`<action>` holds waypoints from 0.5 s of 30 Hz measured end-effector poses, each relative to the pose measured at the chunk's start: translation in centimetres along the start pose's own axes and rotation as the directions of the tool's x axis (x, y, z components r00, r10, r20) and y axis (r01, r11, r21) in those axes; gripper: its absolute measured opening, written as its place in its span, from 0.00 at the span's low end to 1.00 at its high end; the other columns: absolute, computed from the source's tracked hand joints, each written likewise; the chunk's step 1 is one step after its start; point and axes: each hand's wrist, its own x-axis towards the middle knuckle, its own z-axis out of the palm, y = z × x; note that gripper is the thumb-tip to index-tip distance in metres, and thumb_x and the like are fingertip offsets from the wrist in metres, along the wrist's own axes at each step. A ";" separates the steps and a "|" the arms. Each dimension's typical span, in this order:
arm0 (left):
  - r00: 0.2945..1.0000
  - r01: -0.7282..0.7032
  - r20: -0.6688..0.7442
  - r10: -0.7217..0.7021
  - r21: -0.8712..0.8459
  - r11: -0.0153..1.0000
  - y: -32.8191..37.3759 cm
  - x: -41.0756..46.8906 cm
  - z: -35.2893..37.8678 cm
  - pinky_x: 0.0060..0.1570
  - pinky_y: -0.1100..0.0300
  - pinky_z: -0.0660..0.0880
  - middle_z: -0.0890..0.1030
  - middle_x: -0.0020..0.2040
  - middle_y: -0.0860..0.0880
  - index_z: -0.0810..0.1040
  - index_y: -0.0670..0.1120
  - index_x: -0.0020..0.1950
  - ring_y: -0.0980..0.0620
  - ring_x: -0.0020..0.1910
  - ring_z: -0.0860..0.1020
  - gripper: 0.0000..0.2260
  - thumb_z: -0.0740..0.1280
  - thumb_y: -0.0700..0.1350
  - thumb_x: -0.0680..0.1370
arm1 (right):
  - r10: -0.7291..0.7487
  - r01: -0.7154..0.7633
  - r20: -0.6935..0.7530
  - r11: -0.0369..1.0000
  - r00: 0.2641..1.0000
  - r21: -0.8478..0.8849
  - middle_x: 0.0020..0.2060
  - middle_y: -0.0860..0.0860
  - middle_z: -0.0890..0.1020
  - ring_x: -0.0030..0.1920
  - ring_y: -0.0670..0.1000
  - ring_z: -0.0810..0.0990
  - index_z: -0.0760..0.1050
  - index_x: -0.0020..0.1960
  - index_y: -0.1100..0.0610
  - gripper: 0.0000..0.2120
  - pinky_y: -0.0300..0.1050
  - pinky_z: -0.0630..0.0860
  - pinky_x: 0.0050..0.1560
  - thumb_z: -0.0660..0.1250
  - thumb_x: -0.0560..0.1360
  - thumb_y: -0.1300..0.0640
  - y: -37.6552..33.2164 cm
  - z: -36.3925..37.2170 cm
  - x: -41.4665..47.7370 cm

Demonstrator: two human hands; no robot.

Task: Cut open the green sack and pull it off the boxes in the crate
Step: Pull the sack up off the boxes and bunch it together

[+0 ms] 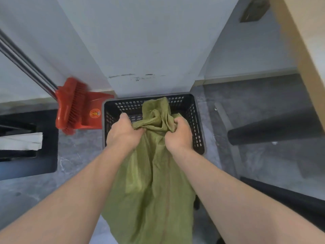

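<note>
The green sack [151, 182] hangs limp from both of my hands, over the near rim of the black slatted crate [197, 120] on the floor. My left hand [124, 132] is shut on a bunch of the sack's cloth at its upper left. On the upper right, my right hand [179, 133] grips another bunch. The sack's top end [156, 106] sticks up between my hands, above the crate's far wall. The sack and my hands hide the crate's inside, so no boxes show.
A red broom and dustpan [77, 110] lean against the wall just left of the crate. A black bin with white paper [26, 143] stands at far left. Dark furniture legs [274, 131] and a wooden panel [309, 50] are on the right. A white wall [149, 50] is behind the crate.
</note>
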 end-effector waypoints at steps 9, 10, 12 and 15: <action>0.994 0.055 0.105 0.006 -0.569 0.820 1.7 8.1 0.5 0.44 0.55 0.76 0.80 0.51 0.46 0.72 0.49 0.63 0.51 0.41 0.77 0.18 0.73 0.48 0.78 | 0.094 -0.090 0.064 0.995 0.994 -0.051 0.47 0.52 0.83 0.45 0.54 0.79 0.83 0.52 0.55 0.15 0.42 0.69 0.37 0.60 0.77 0.67 -0.9 5.1 9.2; 0.983 0.037 0.162 0.081 -0.619 0.785 1.6 8.4 0.6 0.45 0.57 0.78 0.80 0.50 0.48 0.72 0.50 0.67 0.54 0.41 0.79 0.19 0.73 0.46 0.78 | 0.118 -0.115 0.081 0.993 0.990 -0.035 0.45 0.53 0.83 0.44 0.55 0.79 0.83 0.50 0.56 0.14 0.42 0.69 0.35 0.59 0.77 0.67 -0.8 5.4 9.9; 0.925 -0.085 0.263 0.276 -0.564 0.821 0.9 8.6 0.8 0.50 0.71 0.75 0.79 0.55 0.55 0.71 0.54 0.73 0.67 0.49 0.79 0.25 0.73 0.46 0.78 | 0.162 -0.161 0.120 0.987 0.979 -0.014 0.44 0.55 0.83 0.43 0.56 0.80 0.81 0.48 0.56 0.12 0.42 0.69 0.34 0.59 0.77 0.65 -0.7 6.1 11.3; 0.843 -0.270 0.396 0.363 -0.271 0.924 -1.0 8.9 2.0 0.77 0.58 0.62 0.61 0.80 0.46 0.62 0.63 0.80 0.54 0.81 0.60 0.40 0.77 0.59 0.71 | 0.198 -0.196 0.173 0.980 0.965 -0.025 0.48 0.55 0.84 0.47 0.58 0.81 0.81 0.52 0.55 0.13 0.43 0.70 0.37 0.58 0.78 0.62 -0.6 7.1 12.7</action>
